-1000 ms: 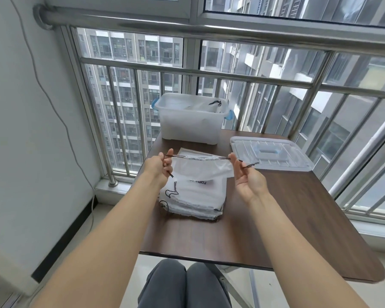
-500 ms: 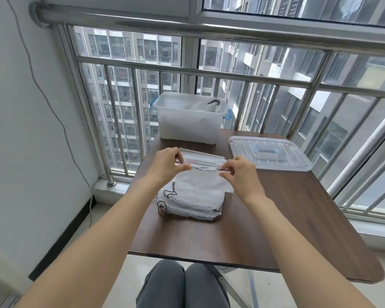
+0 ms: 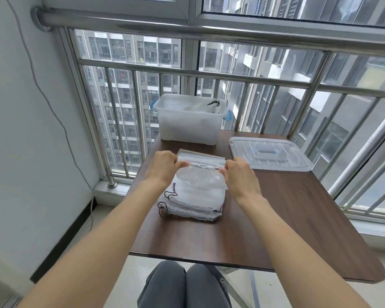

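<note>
A small white drawstring pouch hangs over a stack of similar white pouches on the brown table. My left hand pinches the gathered top of the pouch at its left end. My right hand pinches the same gathered top at its right end. The pouch mouth is bunched tight between the two hands. Dark cords trail from the stack at its left edge.
A clear plastic bin with blue handles stands at the table's back, holding pouches with black cords. Its clear lid lies flat to the right. A flat pale sheet lies behind the stack. Metal window bars run behind the table.
My hands were apart pulling the dark cords taut; they have come together and lowered, now pinching the bunched mouth of the pouch just above the stack.
</note>
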### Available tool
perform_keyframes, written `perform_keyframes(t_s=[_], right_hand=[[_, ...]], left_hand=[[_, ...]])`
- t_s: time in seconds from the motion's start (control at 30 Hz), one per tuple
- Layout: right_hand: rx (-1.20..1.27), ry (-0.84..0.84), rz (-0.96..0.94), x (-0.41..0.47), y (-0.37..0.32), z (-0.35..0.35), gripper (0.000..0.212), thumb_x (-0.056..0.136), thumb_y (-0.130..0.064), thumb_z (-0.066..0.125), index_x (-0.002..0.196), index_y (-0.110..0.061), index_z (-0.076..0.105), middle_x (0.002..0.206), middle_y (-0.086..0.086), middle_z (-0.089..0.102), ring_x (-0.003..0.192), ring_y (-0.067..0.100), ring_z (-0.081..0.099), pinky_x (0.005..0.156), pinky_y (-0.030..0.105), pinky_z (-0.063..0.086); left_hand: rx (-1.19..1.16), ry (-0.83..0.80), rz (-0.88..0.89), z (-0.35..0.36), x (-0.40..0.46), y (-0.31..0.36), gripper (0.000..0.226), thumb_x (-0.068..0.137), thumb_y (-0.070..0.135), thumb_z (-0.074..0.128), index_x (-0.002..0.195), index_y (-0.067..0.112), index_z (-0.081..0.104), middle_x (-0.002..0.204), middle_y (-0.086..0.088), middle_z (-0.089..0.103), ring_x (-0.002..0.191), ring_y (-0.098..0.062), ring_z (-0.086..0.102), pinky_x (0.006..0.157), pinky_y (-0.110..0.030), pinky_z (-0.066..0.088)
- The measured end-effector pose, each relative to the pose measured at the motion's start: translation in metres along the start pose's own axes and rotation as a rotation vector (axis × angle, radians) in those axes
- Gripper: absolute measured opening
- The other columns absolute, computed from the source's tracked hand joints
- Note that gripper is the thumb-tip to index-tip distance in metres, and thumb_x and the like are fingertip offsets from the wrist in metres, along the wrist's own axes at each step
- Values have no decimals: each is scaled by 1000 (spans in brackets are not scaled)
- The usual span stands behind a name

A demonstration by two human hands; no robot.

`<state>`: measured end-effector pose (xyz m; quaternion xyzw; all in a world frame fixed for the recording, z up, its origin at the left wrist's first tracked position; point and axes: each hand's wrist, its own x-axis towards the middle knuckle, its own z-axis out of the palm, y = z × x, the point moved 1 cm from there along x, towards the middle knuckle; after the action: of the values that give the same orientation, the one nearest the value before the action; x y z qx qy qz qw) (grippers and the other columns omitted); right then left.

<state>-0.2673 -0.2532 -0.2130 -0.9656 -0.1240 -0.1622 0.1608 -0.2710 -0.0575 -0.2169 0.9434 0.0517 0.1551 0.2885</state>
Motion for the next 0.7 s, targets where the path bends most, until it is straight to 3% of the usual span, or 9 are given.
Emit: perform_keyframes(t_s=[0.2, 0.37, 0.5, 0.6, 0.7], right_hand=[[-9, 28, 79, 0, 15, -2, 27, 96, -24, 48, 95, 1, 60, 99, 14, 54, 93, 34, 56, 67, 34, 38], [8, 82, 90, -5, 12, -1, 26, 95, -22, 50, 95, 1, 60, 98, 14, 55, 90, 33, 57, 67, 32, 38], [43, 143, 95, -13, 13, 4, 24, 93, -20, 52, 92, 3, 60, 93, 15, 55, 89, 34, 56, 75, 37, 45], [54, 160, 99, -14, 14, 4, 24, 93, -19, 53, 91, 3, 61, 92, 15, 55, 88, 34, 56, 75, 38, 45], [68, 153, 115, -15, 13, 3, 26, 94, -21, 50, 93, 2, 61, 94, 14, 56, 89, 32, 55, 77, 37, 44]], left_hand=[[75, 66, 9, -6, -1, -6, 55, 91, 38, 57, 51, 4, 43, 59, -8, 48, 62, -26, 48, 66, -38, 45], [84, 101, -13, -1, -4, -1, 56, 94, 35, 53, 49, 6, 37, 60, -13, 49, 66, -31, 52, 68, -39, 45], [80, 134, -13, 3, -9, 1, 56, 97, 34, 48, 47, 12, 36, 61, -9, 48, 71, -31, 51, 69, -35, 43], [91, 154, 15, 6, -12, 0, 54, 98, 35, 45, 51, 9, 39, 65, -10, 50, 75, -32, 53, 75, -37, 46], [95, 164, 32, 6, -14, -2, 51, 98, 35, 43, 56, 6, 44, 64, -9, 49, 74, -31, 53, 71, -36, 44]])
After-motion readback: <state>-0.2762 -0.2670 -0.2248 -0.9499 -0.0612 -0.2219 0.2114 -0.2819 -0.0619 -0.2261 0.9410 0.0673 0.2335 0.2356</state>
